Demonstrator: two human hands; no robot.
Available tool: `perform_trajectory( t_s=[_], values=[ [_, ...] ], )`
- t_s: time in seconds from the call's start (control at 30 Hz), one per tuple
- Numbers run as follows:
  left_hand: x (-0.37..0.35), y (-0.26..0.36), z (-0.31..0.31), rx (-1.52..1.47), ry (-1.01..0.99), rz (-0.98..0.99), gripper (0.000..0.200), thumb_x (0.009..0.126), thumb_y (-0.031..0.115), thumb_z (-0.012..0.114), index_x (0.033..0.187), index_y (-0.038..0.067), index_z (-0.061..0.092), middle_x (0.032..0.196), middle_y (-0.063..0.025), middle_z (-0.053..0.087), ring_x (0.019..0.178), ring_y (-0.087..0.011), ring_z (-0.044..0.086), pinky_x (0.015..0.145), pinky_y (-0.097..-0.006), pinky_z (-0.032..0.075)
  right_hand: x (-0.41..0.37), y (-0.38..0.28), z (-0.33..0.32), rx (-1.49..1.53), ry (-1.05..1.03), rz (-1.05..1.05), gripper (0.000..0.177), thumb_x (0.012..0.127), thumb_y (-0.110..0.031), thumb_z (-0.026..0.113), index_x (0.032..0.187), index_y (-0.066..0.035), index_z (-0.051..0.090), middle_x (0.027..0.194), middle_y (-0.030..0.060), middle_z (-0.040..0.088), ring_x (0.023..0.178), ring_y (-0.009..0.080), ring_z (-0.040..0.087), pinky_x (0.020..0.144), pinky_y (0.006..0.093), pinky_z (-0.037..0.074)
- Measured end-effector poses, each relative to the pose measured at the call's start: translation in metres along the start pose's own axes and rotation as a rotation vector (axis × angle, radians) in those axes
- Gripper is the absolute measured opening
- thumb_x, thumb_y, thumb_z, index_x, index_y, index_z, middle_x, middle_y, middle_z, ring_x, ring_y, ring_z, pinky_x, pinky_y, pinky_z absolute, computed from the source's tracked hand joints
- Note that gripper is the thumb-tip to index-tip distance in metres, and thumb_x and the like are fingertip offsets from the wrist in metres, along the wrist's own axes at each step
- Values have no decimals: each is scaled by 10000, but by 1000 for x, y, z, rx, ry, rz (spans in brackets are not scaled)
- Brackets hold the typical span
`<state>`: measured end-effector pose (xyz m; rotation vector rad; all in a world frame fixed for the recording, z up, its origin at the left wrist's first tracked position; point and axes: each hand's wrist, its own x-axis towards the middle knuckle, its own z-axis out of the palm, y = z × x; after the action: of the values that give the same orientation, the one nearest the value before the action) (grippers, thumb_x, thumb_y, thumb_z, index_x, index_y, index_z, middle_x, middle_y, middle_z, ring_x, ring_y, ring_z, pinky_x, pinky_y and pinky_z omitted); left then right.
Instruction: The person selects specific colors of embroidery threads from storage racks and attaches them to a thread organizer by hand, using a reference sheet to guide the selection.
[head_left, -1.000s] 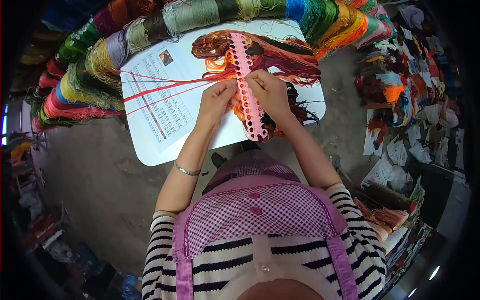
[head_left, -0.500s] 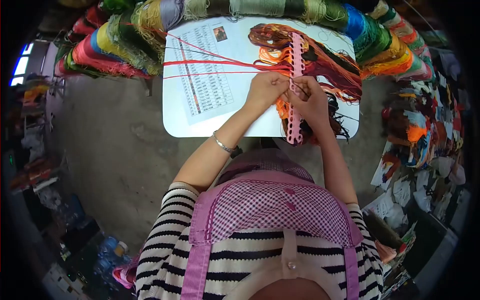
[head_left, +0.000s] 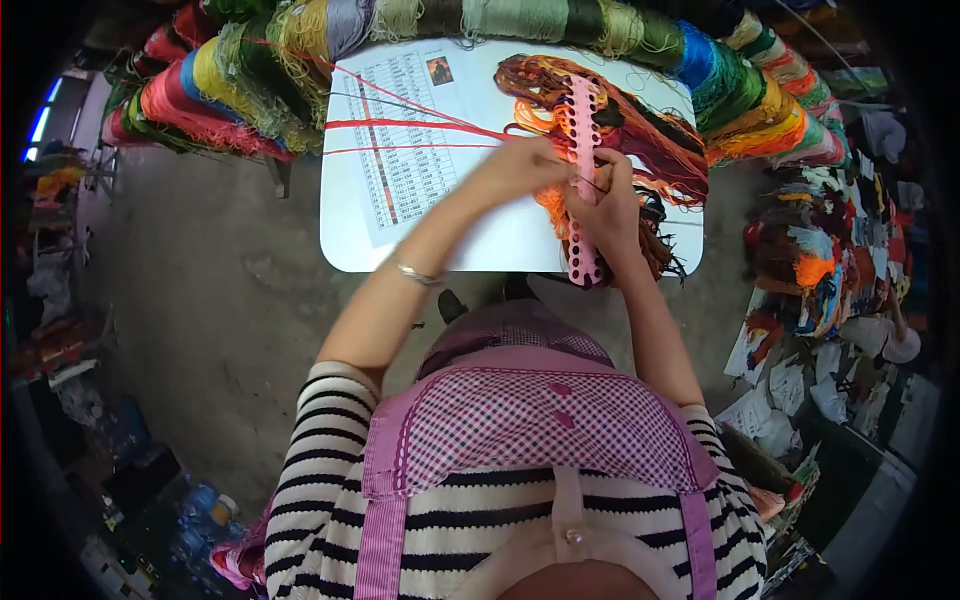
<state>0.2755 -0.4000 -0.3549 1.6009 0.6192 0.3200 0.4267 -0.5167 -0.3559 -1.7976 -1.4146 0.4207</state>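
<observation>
A long pink thread card (head_left: 583,130) with holes down both edges lies upright across the white board, hung with hanks of embroidery thread (head_left: 655,120) in orange, dark red, brown and black. My left hand (head_left: 528,168) pinches at the card's left edge. Over the card's lower half, my right hand (head_left: 612,212) is closed, thumb and fingers together. A thin dark thread (head_left: 592,184) spans the small gap between both hands' fingertips. My fingers hide the holes under them.
The white board (head_left: 350,255) carries a printed number chart (head_left: 400,150). Red strands (head_left: 420,126) stretch across it from the left. Bundles of coloured thread (head_left: 520,18) hang along the far side and corners. More thread and papers (head_left: 790,390) lie at right.
My left hand has turned and its forearm has swung slightly left. My right hand stays at the card, its fingers drawn in. The whole view has shifted a little.
</observation>
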Motion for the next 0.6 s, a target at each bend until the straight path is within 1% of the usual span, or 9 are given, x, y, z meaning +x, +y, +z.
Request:
perform_trajectory(
  t_s=[0.07,0.1,0.13,0.23,0.3,0.33,0.4,0.47,0.6],
  values=[
    [-22,-3,-51,164,315,-84,355,872,384,589,817,34,616,738,-58,595,681,-176,576,648,-340,473,2,-1,4,150,54,-25,540,727,-21,738,1163,0,420,784,-23,449,647,42,419,562,171,374],
    [-31,-25,-94,415,330,220,311,901,359,545,817,61,578,699,-31,547,608,-153,522,575,-315,449,3,7,7,177,42,18,526,726,-41,742,1146,9,429,786,-19,456,639,45,410,554,172,364],
    [-53,2,-120,-380,466,-295,227,925,285,505,823,86,542,667,-15,518,572,-124,491,516,-273,408,3,5,4,178,46,17,526,726,-41,742,1146,9,429,786,-19,456,639,45,410,554,172,364],
    [-93,-13,-209,-612,848,-9,236,941,262,500,927,32,550,831,-72,625,660,-114,571,555,-233,432,3,-2,3,60,28,31,493,739,-79,737,1135,-8,452,793,-16,463,632,51,405,545,193,362],
    [-117,-13,-214,75,1009,30,437,895,274,591,1177,-46,493,1071,-172,619,918,-221,617,772,-301,484,1,1,5,60,19,43,481,740,-83,734,1128,-11,460,792,-14,460,627,56,402,544,199,361],
    [-127,-10,-202,567,1011,-14,543,884,275,621,1272,-59,442,1157,-197,597,1038,-264,602,867,-332,475,3,0,5,45,17,52,469,740,-87,731,1121,-14,467,791,-12,456,623,61,400,543,206,359],
    [-143,-8,-149,870,554,73,663,805,321,706,1268,-70,437,1197,-226,569,1081,-319,574,928,-364,444,1,-6,4,14,26,45,445,741,-92,726,1103,-13,479,789,-9,446,616,66,393,542,208,353],
    [-156,12,-90,1065,345,209,702,768,311,730,1295,-42,428,1200,-234,564,1100,-351,558,941,-380,439,2,-6,3,-27,13,56,446,739,-97,726,1101,-12,481,789,-11,439,610,69,389,541,214,354],
    [-185,7,-46,1037,288,88,719,663,210,782,1252,-51,463,1222,-231,551,1154,-358,518,947,-394,439,2,4,7,-95,40,-45,458,740,-103,726,1116,-12,480,786,-12,432,602,74,390,540,225,358]
  ],
)
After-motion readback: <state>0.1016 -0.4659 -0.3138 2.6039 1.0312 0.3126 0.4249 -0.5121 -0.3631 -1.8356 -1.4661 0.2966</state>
